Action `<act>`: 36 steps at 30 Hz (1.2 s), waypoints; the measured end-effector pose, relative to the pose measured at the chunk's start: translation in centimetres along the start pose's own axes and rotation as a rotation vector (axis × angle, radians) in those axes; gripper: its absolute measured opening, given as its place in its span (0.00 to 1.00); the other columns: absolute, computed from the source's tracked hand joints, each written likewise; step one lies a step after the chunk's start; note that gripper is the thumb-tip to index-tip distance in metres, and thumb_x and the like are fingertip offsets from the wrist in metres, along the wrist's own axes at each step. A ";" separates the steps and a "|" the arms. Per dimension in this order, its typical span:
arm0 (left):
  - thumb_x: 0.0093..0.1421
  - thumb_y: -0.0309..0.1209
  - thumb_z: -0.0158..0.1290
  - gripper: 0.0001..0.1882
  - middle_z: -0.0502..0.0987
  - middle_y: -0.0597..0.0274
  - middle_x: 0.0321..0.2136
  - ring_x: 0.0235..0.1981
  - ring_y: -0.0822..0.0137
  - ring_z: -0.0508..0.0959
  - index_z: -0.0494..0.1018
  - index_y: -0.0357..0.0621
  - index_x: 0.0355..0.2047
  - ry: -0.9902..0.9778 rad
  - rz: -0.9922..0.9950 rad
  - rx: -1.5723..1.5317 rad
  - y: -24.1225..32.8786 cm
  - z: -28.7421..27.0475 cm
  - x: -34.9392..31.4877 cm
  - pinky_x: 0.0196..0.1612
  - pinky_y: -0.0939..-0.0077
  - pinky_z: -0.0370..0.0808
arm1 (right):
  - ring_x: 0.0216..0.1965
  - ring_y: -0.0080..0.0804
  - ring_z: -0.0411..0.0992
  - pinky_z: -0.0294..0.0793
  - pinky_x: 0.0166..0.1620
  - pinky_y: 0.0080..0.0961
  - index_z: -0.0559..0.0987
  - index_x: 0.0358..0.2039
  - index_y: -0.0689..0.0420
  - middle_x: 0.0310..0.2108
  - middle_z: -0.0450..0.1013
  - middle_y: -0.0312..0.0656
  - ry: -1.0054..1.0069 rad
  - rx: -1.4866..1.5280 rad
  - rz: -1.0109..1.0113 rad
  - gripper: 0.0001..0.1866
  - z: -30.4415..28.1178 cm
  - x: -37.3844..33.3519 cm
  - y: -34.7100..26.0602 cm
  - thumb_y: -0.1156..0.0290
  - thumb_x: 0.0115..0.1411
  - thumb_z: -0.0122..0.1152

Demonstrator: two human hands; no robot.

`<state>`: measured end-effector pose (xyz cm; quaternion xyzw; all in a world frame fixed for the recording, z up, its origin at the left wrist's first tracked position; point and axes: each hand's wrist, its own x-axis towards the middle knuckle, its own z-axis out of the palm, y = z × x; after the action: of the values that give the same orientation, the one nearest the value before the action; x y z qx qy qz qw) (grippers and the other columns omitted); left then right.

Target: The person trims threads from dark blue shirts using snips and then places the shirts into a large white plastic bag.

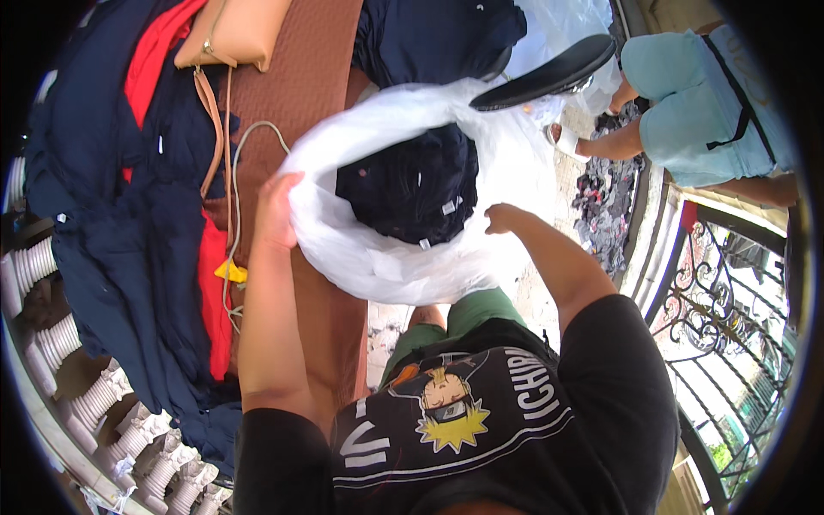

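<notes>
A large white, translucent plastic bag (pixel 390 273) stands in front of me with its mouth spread wide. Dark navy folded clothes (pixel 412 184) with small white tags lie inside it. On the left, my left hand (pixel 279 210) is closed around the bag's rim, thumb toward the opening. My right hand (pixel 505 219) is at the bag's right side, fingers curled in on the plastic; its fingertips are partly hidden.
Dark clothes (pixel 112 266) with red pieces hang along a balustrade (pixel 64 343) at left. A tan handbag (pixel 236 34) rests on a brown quilted cover (pixel 313 60). A black oval seat (pixel 549 73) juts over the bag. Another person (pixel 678 103) stands right, near an iron gate (pixel 712 318).
</notes>
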<state>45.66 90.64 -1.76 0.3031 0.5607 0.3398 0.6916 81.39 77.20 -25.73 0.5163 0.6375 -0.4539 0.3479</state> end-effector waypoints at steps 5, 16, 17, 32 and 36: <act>0.52 0.25 0.50 0.15 0.78 0.57 0.34 0.34 0.67 0.78 0.74 0.33 0.40 -0.076 0.008 -0.011 -1.8 2.4 -1.9 0.40 0.74 0.73 | 0.43 0.43 0.74 0.72 0.46 0.33 0.76 0.44 0.59 0.38 0.76 0.47 0.654 0.563 -0.354 0.23 -6.2 -5.4 -3.3 0.58 0.51 0.63; 0.54 0.28 0.52 0.17 0.78 0.57 0.36 0.35 0.68 0.78 0.73 0.34 0.43 0.202 0.208 0.302 -4.9 -0.9 -2.8 0.41 0.74 0.73 | 0.49 0.38 0.70 0.71 0.47 0.30 0.73 0.45 0.60 0.49 0.69 0.48 0.970 2.319 -0.199 0.21 -30.5 -5.0 -3.2 0.67 0.51 0.65; 0.54 0.29 0.53 0.17 0.79 0.55 0.36 0.35 0.66 0.78 0.73 0.35 0.44 0.288 0.251 0.331 -5.0 -1.2 -1.9 0.41 0.73 0.73 | 0.52 0.42 0.67 0.70 0.50 0.34 0.71 0.48 0.61 0.53 0.66 0.50 1.064 2.293 0.079 0.28 -31.4 -2.0 -2.0 0.64 0.48 0.68; 0.48 0.41 0.55 0.20 0.78 0.62 0.36 0.34 0.58 0.78 0.73 0.52 0.42 0.586 0.471 1.157 -10.2 -0.3 -0.4 0.34 0.66 0.75 | 0.57 0.45 0.63 0.64 0.57 0.36 0.58 0.56 0.71 0.58 0.59 0.54 0.872 1.788 0.722 0.59 -33.0 8.9 3.1 0.36 0.37 0.69; 0.48 0.42 0.56 0.19 0.77 0.63 0.36 0.33 0.60 0.79 0.72 0.52 0.41 0.570 0.441 1.209 -9.0 0.0 -0.7 0.33 0.68 0.76 | 0.39 0.41 0.75 0.74 0.45 0.33 0.74 0.41 0.74 0.43 0.74 0.52 1.176 1.854 0.471 0.34 -32.6 12.0 4.4 0.59 0.42 0.75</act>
<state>46.70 84.77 -8.60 0.6400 0.7362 0.1673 0.1429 83.80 112.12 -26.40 0.8173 0.0048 -0.3614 -0.4488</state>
